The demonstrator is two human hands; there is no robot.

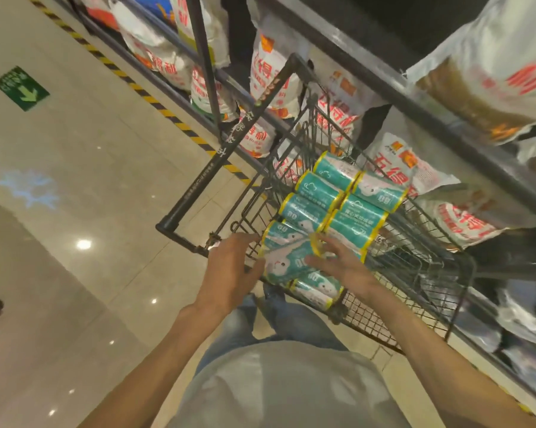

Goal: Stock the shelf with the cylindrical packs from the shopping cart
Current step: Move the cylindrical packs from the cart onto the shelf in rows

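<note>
Item: packs [337, 208], teal-and-white cylinders with yellow end bands, lying on their sides in rows in the wire cart [415, 261], long axes running across it. I hold the nearest pack [286, 257], left hand [234, 267] and right hand [340, 261] each pressed on one end, fingers spread. Setting: glossy tiled floor [75, 211]; shelf [384, 97] of sacks beside the cart.

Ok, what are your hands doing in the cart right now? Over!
Left hand and right hand cupping the nearest teal pack in the cart. More packs stacked behind. Nothing blocking.
</note>
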